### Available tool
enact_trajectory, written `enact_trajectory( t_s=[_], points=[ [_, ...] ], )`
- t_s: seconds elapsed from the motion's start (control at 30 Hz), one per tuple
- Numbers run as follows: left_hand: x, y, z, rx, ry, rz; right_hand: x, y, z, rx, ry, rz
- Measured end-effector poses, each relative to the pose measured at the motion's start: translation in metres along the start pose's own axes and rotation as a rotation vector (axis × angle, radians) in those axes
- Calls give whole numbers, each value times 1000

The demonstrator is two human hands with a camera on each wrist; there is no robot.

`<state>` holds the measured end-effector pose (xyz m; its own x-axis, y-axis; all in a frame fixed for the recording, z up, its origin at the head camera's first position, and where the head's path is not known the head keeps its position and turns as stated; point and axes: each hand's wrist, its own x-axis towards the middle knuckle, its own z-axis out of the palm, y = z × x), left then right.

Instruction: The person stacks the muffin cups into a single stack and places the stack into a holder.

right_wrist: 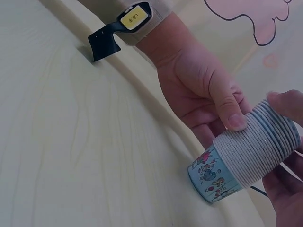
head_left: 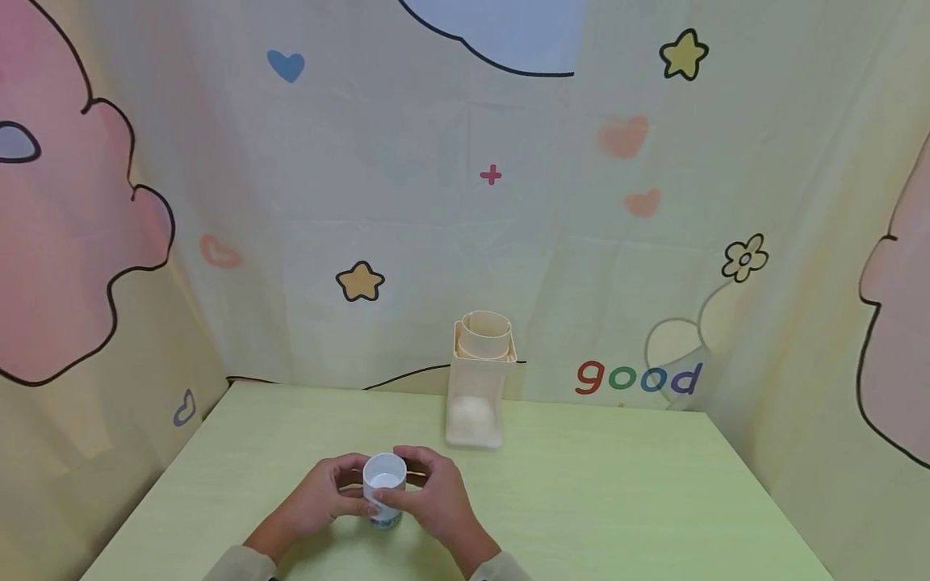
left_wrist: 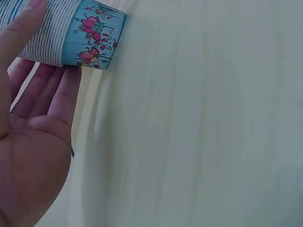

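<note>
A stack of nested paper cups [head_left: 385, 468] is held upright by both hands low over the table, its open mouth up in the head view. White rims are packed closely along the stack, and the lowest cup [left_wrist: 97, 35] is light blue with pink and red flowers. My left hand [head_left: 325, 494] grips the stack's left side, thumb in front and fingers around the back; in the right wrist view that left thumb presses on the rims. From the other side my right hand [head_left: 439, 496] holds it, with its thumb across the front.
Behind the hands, slightly right, a beige plastic stand [head_left: 475, 379] with a round tube on top stands near the table's back edge. The pale green table [head_left: 617, 484] meets a printed cloth backdrop [head_left: 436, 161] at the back and sides. A dark camera mount [right_wrist: 106, 42] sits on the left wrist.
</note>
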<state>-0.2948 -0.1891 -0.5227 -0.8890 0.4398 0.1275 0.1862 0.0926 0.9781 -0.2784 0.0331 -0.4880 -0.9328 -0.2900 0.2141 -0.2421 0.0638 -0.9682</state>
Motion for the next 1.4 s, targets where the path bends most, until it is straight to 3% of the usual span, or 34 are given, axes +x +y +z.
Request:
enact_trajectory(
  t_s=[0.37, 0.53, 0.73, 1.0, 1.4],
  points=[
    [-5, 17, -1, 23, -1, 21, -3, 4, -8, 107, -19, 11],
    [-5, 22, -3, 28, 35, 74, -2, 8, -11, 122, -38, 8],
    [-4, 26, 0, 73, 79, 76, 0, 13, -12, 102, -45, -17],
    [-3, 25, 1, 102, 100, 66, 3, 20, -12, 46, -57, -56],
    [-2, 20, 3, 98, 106, 64, 0, 20, -13, 37, -71, -45]
  ],
)
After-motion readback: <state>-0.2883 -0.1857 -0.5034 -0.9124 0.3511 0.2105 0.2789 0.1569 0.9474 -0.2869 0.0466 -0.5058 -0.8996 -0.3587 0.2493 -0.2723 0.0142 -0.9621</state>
